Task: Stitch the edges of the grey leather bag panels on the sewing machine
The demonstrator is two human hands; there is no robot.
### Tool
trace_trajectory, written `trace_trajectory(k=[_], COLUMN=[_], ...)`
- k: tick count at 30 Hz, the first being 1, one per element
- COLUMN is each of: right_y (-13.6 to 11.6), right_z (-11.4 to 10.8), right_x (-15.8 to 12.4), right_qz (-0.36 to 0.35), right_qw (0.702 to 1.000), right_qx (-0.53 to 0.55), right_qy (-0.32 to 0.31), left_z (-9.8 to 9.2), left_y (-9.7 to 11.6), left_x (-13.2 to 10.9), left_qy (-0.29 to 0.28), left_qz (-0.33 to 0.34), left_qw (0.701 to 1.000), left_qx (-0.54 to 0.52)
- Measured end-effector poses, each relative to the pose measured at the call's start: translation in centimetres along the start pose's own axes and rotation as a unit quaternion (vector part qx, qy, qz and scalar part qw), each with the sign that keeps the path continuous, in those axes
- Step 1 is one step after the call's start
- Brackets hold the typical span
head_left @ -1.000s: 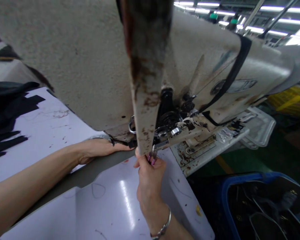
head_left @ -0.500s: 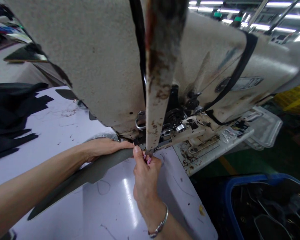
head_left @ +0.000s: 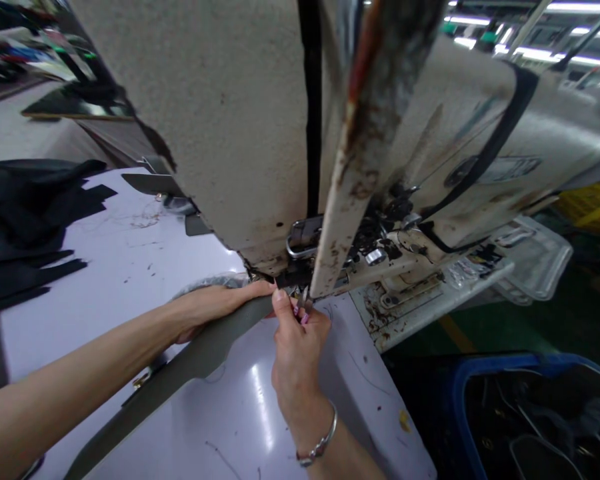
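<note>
A long dark grey panel [head_left: 200, 357] of leather-like material runs from the lower left up to the needle area of a sewing machine [head_left: 220, 133]. My left hand [head_left: 215, 307] grips the panel's upper end, its thumb stretched toward the presser foot and its other fingers partly hidden. Closed just right of it, my right hand [head_left: 300, 333] has thread snips [head_left: 303, 310] in its palm, with pink wrapping on them and metal blades pointing up. The right thumb and forefinger pinch close to the panel's tip; what lies between them is hard to make out.
Dark fabric pieces [head_left: 25, 227] lie on the white table [head_left: 130, 233] at left. A rusty metal bar [head_left: 347, 200] stands close before the machine. At lower right is a blue-rimmed bin [head_left: 460, 400] holding dark panels; a clear plastic tray [head_left: 545, 267] sits behind.
The view has shifted, so machine and hands appear slightly further right. Both hands keep their hold near the needle area. A small brass-coloured metal piece now shows beneath the left forearm.
</note>
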State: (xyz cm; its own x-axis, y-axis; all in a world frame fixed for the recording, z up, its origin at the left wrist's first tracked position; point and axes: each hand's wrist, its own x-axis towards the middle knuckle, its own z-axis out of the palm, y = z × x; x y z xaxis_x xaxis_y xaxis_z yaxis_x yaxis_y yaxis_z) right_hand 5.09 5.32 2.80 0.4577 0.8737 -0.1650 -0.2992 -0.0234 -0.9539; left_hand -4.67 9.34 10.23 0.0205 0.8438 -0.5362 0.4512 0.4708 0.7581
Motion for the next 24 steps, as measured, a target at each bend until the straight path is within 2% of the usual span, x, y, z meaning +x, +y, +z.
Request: trace_trajectory(k=[3, 7, 13, 18, 21, 24], right_y=[-0.1, -0.4, -1.0, -1.2, -1.4, -1.7], right_z=[-0.1, -0.3, -1.1, -1.4, -1.4, -1.7], right_x=[0.0, 0.0, 0.1, 0.3, 0.4, 0.5], right_qz=[0.000, 0.008, 0.009, 0.008, 0.025, 0.046], right_qw=[1.000, 1.000, 1.000, 0.999, 0.998, 0.996], right_qx=[0.011, 0.024, 0.009, 0.017, 0.044, 0.065], right_qy=[0.000, -0.009, -0.018, -0.026, -0.031, -0.036], left_z=[-0.4, -0.4, 1.1, 2.2, 2.9, 3.7], left_y=[0.6, 1.0, -0.1, -2.3, -3.2, -3.0], left_x=[0.8, 0.3, -1.3, -0.2, 0.2, -0.5], left_qy=[-0.048, -0.114, -0.126, -0.111, -0.076, -0.029], left_qz=[-0.146, -0.202, -0.196, -0.166, -0.161, -0.156], left_qw=[0.988, 0.968, 0.945, 0.939, 0.944, 0.939], left_qx=[-0.019, -0.098, -0.229, -0.279, -0.278, -0.305])
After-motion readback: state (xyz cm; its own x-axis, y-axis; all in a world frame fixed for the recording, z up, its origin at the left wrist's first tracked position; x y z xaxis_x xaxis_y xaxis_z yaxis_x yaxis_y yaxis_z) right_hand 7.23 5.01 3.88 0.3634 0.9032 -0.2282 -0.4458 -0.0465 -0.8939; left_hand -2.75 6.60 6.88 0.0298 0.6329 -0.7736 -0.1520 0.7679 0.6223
